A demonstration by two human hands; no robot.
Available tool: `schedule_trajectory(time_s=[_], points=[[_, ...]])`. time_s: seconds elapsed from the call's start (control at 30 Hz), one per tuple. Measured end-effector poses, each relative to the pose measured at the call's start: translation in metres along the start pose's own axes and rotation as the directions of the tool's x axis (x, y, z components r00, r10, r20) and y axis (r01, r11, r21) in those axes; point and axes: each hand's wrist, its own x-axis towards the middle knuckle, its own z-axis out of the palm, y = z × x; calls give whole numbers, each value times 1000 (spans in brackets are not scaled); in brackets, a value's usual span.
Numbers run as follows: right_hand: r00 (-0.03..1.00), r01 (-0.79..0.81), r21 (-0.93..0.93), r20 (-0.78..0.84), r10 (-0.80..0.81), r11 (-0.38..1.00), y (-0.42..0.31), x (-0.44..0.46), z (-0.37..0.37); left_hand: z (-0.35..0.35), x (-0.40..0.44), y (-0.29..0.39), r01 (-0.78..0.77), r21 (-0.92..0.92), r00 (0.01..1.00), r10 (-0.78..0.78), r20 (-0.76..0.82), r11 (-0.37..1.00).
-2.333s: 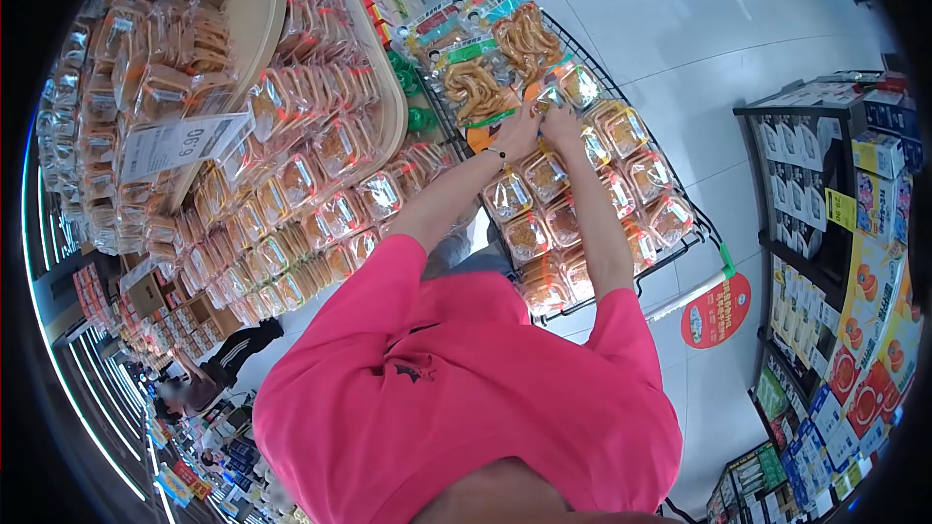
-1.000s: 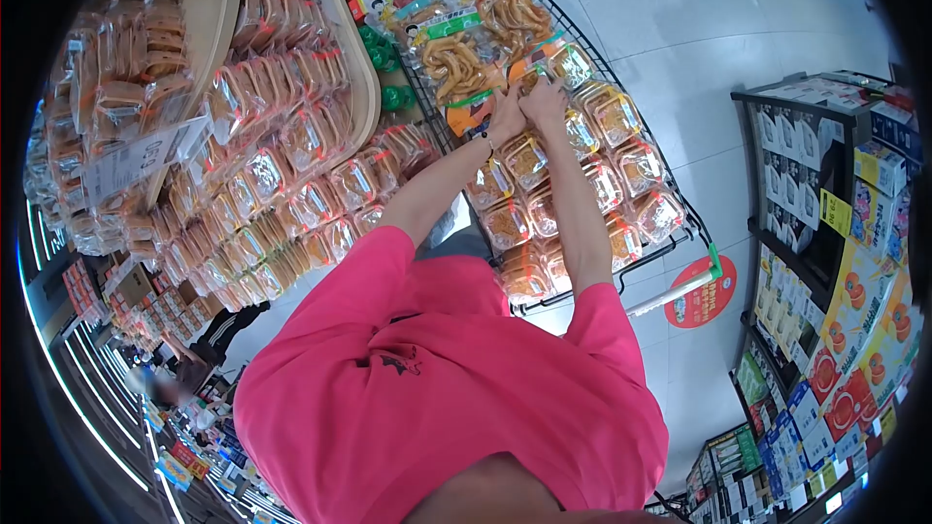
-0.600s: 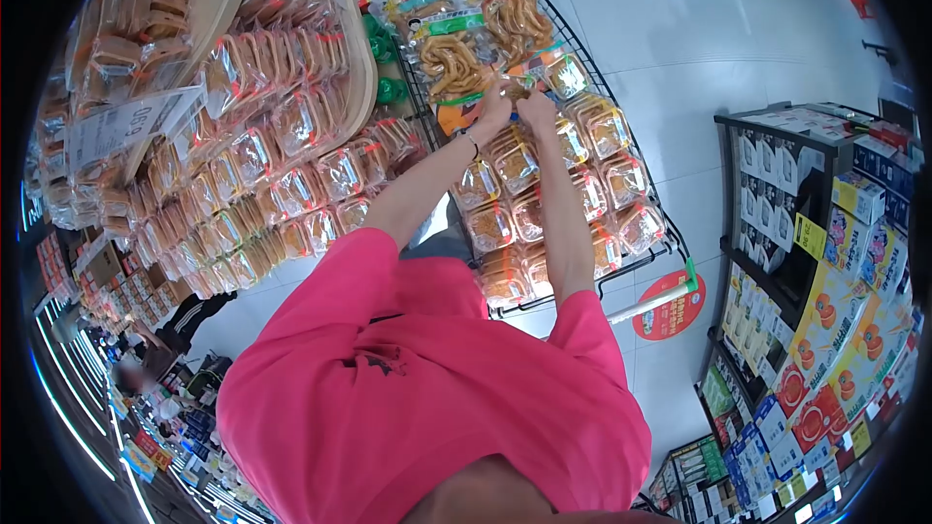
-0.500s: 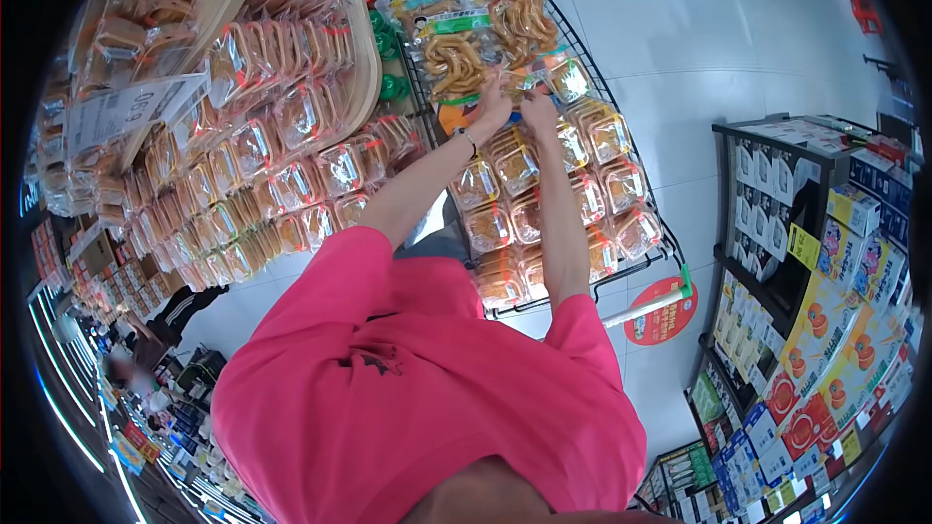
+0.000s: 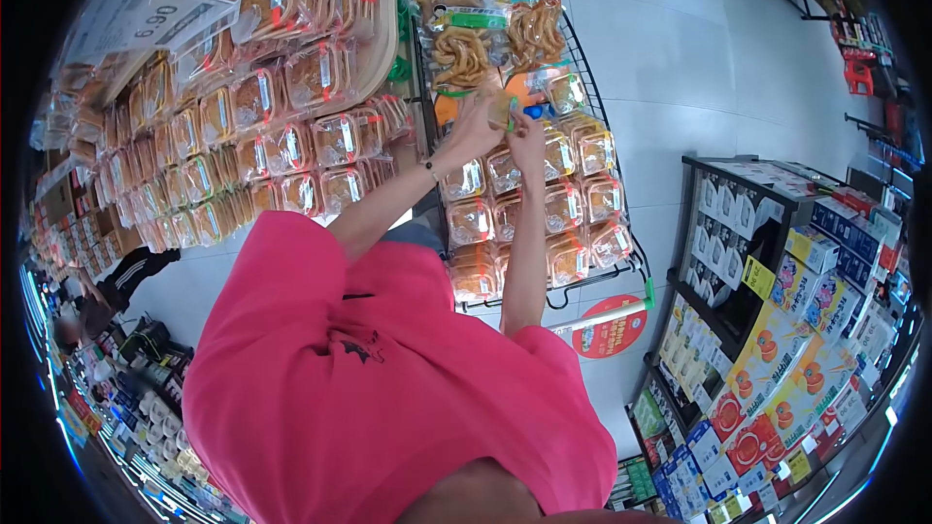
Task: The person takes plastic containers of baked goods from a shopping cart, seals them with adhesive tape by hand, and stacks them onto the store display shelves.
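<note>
In the head view my left hand (image 5: 474,128) is closed on a small clear packet (image 5: 500,111) with yellow-green edging; its exact kind is unclear. My right hand (image 5: 526,141) pinches the right edge of the same packet. Both hands are over a black wire cart (image 5: 595,102). Below them stand rows of clear-wrapped boxed pastries (image 5: 563,206). Beyond are bags of brown, twisted snacks (image 5: 461,53). Between these lies an orange printed sheet or bag (image 5: 525,87), partly covered by my hands, with a blue spot beside my right fingers.
At left, a tiered display holds many similar wrapped packs (image 5: 257,97) under a price sign (image 5: 146,19). A shelf of boxed goods (image 5: 767,330) stands at right. The cart's handle (image 5: 602,314) crosses a red floor sticker (image 5: 610,327). Another person (image 5: 116,281) is at far left.
The camera view has shifted. My hands have come closer to me and a packet now shows between them; the orange sheet behind is more exposed.
</note>
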Motion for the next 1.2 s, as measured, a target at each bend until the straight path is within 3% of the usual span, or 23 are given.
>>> schedule_trajectory(time_s=[0.03, 0.13, 0.2, 0.27, 0.33, 0.43, 0.5, 0.63, 0.67, 0.73, 0.8, 0.83, 0.93, 1.0, 1.13, 1.2], points=[[1000, -20, -28, -23, 19, 999, -1, -9, 0, -8, -11, 1, -75, -2, 997, 75, 8, 997], [1000, -7, -74, -31, 4, 997, -5, -34, -1, -32, -41, 7, -69, -92, 997, 73, 38, 993], [999, 29, -90, -14, -30, 995, -20, -53, -3, -44, -62, 7, -80, -40, 997, 79, -22, 996], [998, -67, -13, 12, 67, 998, -62, -72, -9, -70, -77, 13, -45, -100, 990, 58, 130, 994], [994, -89, -36, 53, 90, 995, -82, -88, -12, -85, -92, 17, -55, -83, 994, 62, 94, 995], [988, -150, 264, 80, 133, 953, -88, -112, -1, -102, -111, 15, -22, -233, 994, 45, 97, 972], [986, -168, 309, 63, 156, 936, -97, -127, 5, -115, -123, 9, -102, -126, 992, 111, 59, 987], [961, -264, 347, 172, 216, 900, -126, -154, 15, -145, -150, -1, -38, -214, 986, 71, 150, 976], [945, -312, 325, 202, 257, 893, -133, -161, 18, -155, -158, -2, -19, -200, 993, 41, 108, 980], [944, -306, 320, 227, 241, 896, -135, -172, 26, -179, -173, -1, -54, -151, 980, 82, 184, 987], [971, -209, 316, 183, 156, 925, -143, -181, 39, -205, -183, 2, 29, -217, 965, 29, 261, 976], [968, -215, 321, 194, 158, 922, -152, -185, 46, -210, -189, -6, -49, -255, 968, 109, 227, 966], [959, -214, 286, 245, 145, 934, -187, -197, 68, -234, -208, -20, -64, -216, 986, 95, 140, 974], [956, -193, 232, 262, 130, 953, -202, -205, 83, -259, -220, -24, 3, -162, 985, 26, 172, 987], [948, -172, 204, 300, 106, 964, -226, -214, 120, -300, -246, -39, -45, -178, 996, 58, 74, 983], [953, -140, 236, 297, 65, 962, -231, -217, 140, -320, -259, -48, 24, -162, 999, -16, 51, 986]])
